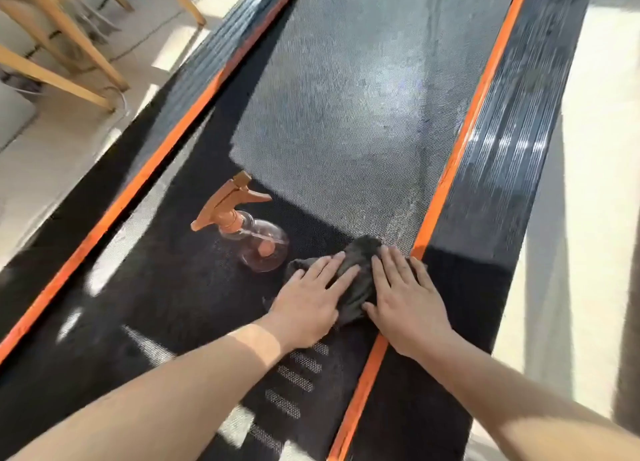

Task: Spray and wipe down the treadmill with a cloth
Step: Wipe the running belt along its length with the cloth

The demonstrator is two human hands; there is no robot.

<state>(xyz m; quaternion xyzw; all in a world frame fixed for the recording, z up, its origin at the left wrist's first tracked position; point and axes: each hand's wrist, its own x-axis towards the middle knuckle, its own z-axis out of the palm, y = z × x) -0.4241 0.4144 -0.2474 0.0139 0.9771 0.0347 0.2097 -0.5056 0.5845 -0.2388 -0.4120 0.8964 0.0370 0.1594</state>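
Wooden legs (69, 79): far left, tops cut off.
Bottle (256, 238): on the treadmill (346, 114), just left of the cloth (360, 263).
Left hand (308, 301), right hand (405, 304): fingers straight, pressing flat on the cloth.
Cloth: half hidden, at the right orange strip (460, 148).
Treadmill: long axis runs away from the person, ends cut off, open room ahead.

Pale sunlit floor (588, 148), light wooden furniture legs (62, 79) at upper left.
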